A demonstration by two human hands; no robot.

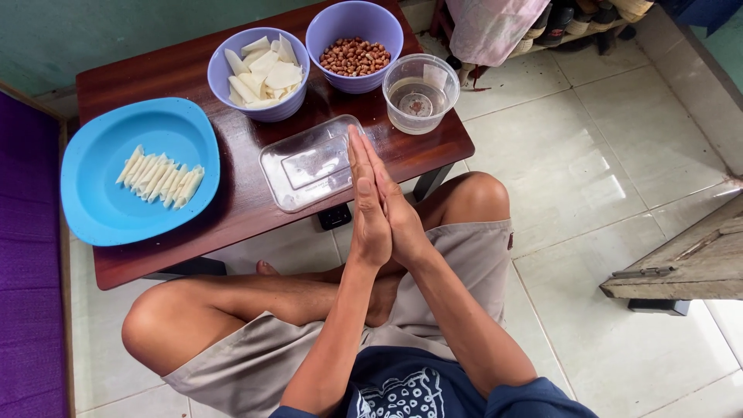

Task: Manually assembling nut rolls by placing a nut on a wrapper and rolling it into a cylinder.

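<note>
The person's left hand (366, 209) and right hand (401, 213) press flat together, palm to palm, holding nothing, fingertips over the near edge of a clear rectangular plastic tray (309, 164) on the dark wooden table (232, 209). A forward sweep could likely knock the water-filled clear cup (420, 93) just beyond. No labelled packages show: purple bowls of pale wrappers (259, 71) and peanuts (354, 56), a blue plate (108, 201) with rolled sticks.
</note>
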